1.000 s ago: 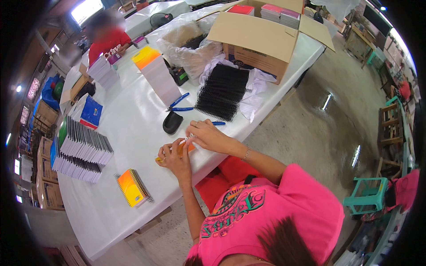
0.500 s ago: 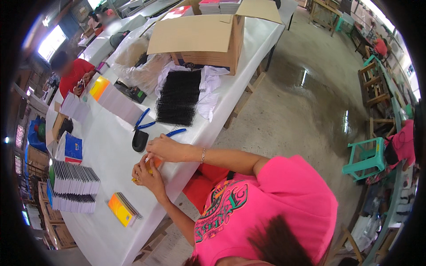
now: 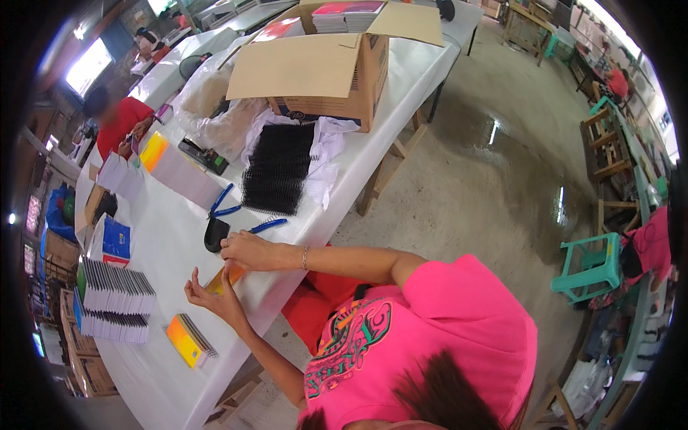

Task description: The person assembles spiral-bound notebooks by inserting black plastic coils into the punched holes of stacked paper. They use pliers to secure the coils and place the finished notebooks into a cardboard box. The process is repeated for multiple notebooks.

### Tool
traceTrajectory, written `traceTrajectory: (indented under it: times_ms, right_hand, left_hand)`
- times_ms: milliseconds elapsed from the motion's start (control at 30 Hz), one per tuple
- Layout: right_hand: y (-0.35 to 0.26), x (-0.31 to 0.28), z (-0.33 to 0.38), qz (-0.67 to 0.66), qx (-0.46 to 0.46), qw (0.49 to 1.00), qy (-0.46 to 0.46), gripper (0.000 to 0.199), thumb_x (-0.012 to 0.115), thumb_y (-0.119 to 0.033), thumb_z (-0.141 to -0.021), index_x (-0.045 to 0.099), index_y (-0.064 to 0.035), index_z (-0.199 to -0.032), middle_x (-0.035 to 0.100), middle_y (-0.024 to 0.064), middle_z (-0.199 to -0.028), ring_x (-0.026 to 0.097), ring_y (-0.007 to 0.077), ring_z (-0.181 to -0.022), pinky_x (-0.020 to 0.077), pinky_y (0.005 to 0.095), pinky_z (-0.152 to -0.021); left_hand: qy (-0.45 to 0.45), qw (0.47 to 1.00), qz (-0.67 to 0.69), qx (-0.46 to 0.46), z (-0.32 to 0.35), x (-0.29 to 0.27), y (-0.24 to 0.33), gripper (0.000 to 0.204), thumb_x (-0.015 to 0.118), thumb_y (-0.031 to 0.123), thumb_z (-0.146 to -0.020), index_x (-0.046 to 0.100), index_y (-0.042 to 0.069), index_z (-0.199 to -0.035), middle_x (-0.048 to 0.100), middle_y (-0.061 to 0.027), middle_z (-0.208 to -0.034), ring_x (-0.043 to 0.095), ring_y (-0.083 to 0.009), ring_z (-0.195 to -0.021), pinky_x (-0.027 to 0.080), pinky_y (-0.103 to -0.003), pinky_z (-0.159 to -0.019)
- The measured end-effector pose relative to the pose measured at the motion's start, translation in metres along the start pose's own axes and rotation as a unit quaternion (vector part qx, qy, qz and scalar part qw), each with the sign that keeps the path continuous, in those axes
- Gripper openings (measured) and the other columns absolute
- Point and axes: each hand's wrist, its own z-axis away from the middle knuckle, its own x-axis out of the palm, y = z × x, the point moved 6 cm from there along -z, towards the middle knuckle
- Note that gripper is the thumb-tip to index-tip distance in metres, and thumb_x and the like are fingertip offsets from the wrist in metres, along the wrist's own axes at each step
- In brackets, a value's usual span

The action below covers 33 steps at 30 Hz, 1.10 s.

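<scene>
A small orange notebook [image 3: 221, 279] lies near the front edge of the white table [image 3: 172, 373]. My right hand [image 3: 247, 251], with a bracelet at the wrist, rests on the notebook's far end and grips it. My left hand [image 3: 211, 295] holds the near edge, thumb and fingers partly raised. Just beyond my right hand lie a blue-handled tool [image 3: 269, 226], a black pouch-like object [image 3: 215, 234] and blue-handled pliers [image 3: 224, 203]. A pile of black spiral binding coils [image 3: 278, 168] sits farther back on white cloth.
An open cardboard box [image 3: 322, 72] with books stands at the back. Rows of bound notebooks [image 3: 111, 297], a yellow-orange stack [image 3: 188, 340] and a blue book [image 3: 115, 240] lie to my left. A person in red [image 3: 118, 122] works across the table. A green stool [image 3: 591, 261] stands on the wet floor.
Both hands have stayed on the orange notebook. My left hand's fingers have lifted and spread a little. The view has shifted, bringing the box and coils closer to centre.
</scene>
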Motion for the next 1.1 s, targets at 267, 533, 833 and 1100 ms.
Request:
traceTrajectory:
  times_ms: [267,533,833,1100]
  right_hand:
    - [-0.003,0.002,-0.002,-0.176,0.061,0.982,0.042,0.027,0.071,-0.007,-0.081,0.057,-0.0005,-0.104,0.062,0.0196,-0.093,0.061,0.0403,-0.093,0.049,0.0446,-0.08]
    - [0.011,0.001,-0.02,-0.255,0.119,0.942,-0.181,0.019,0.066,-0.02,-0.092,0.072,-0.0019,-0.094,0.066,0.0134,-0.09,0.062,0.0301,-0.082,0.0498,0.0363,-0.076]
    - [0.068,0.042,-0.053,0.021,0.047,0.984,-0.171,0.043,0.078,-0.016,-0.078,0.06,-0.0022,-0.116,0.058,0.0228,-0.113,0.054,0.0389,-0.112,0.044,0.0452,-0.094]
    - [0.047,0.042,-0.065,0.041,-0.043,0.968,-0.243,0.048,0.08,-0.016,-0.068,0.071,-0.0034,-0.113,0.049,0.0196,-0.13,0.042,0.0382,-0.125,0.0395,0.0446,-0.101]
  left_hand:
    - [-0.023,0.992,0.078,-0.092,0.01,0.012,-0.053,0.065,0.084,0.029,-0.077,0.05,0.003,-0.126,0.047,-0.0138,-0.126,0.045,-0.0299,-0.122,0.035,-0.039,-0.105]
    - [-0.086,0.973,0.162,-0.138,0.016,-0.008,-0.072,0.077,0.09,0.032,-0.068,0.038,0.003,-0.115,0.042,-0.0109,-0.111,0.045,-0.0247,-0.107,0.038,-0.034,-0.096]
    - [-0.046,0.974,0.175,-0.136,0.016,-0.007,-0.077,0.104,0.093,0.033,-0.064,0.026,0.007,-0.14,0.042,-0.0123,-0.114,0.047,-0.0273,-0.108,0.039,-0.038,-0.1]
    - [-0.046,0.962,0.202,-0.176,0.018,-0.005,-0.083,0.138,0.096,0.034,-0.056,0.002,0.014,-0.155,0.043,-0.0175,-0.118,0.048,-0.0309,-0.11,0.041,-0.043,-0.1]
